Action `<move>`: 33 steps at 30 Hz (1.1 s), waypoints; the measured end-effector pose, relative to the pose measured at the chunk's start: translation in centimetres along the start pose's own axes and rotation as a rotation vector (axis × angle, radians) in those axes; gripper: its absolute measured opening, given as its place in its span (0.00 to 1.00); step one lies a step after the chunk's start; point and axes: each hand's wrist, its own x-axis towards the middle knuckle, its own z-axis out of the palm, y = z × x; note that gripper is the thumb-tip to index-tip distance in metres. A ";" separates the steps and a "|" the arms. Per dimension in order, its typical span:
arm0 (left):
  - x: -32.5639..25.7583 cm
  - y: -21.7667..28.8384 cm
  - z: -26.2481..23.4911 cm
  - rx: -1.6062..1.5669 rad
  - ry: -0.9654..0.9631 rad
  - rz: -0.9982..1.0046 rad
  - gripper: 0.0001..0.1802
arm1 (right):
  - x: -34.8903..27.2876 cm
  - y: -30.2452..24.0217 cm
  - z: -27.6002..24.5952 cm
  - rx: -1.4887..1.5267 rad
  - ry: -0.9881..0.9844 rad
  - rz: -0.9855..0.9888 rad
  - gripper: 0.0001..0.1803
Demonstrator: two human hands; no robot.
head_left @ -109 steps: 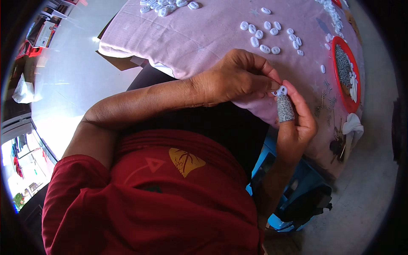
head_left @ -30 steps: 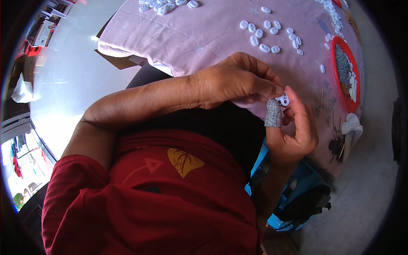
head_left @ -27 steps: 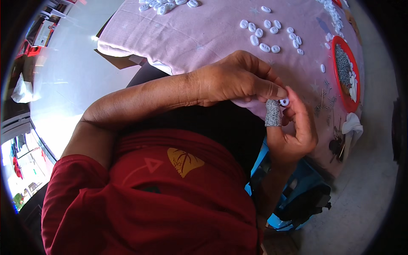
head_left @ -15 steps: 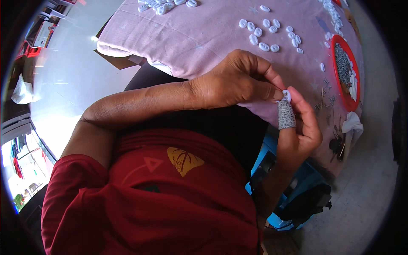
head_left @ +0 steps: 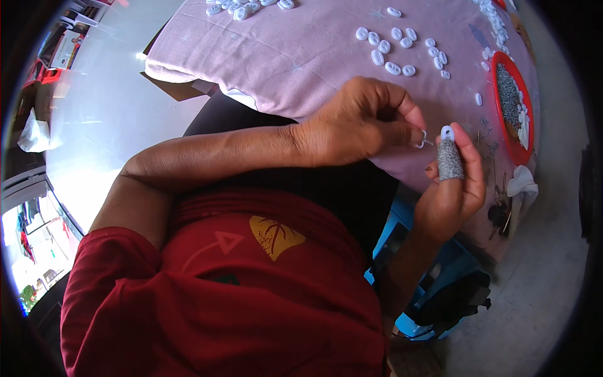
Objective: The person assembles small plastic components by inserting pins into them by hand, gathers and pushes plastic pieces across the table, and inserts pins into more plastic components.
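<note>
White piece (head_left: 447,132), left of the red bowl (head_left: 517,154), sits pinched in the right hand (head_left: 455,188); the left hand (head_left: 359,129), just drawn away, clamps a small white part (head_left: 421,139), so both seem separated.

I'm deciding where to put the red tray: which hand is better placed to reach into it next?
Likely the right hand: it is nearer the red tray. The left hand is farther off. Each pinches a small white piece, so either would need freeing first.
</note>
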 end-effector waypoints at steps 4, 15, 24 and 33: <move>0.4 0.3 -0.5 -0.037 -0.002 -0.050 0.07 | 0.4 0.1 -0.8 0.124 -0.056 0.113 0.20; 0.2 0.2 -0.5 -0.159 -0.004 -0.138 0.08 | -0.5 0.0 0.2 0.160 0.005 0.166 0.16; 0.1 0.0 -0.2 -0.138 0.010 -0.101 0.08 | -0.8 0.2 0.1 0.137 0.017 0.157 0.15; 0.1 -0.2 -0.4 -0.113 -0.007 -0.051 0.09 | -0.9 0.4 0.2 0.046 -0.009 0.141 0.18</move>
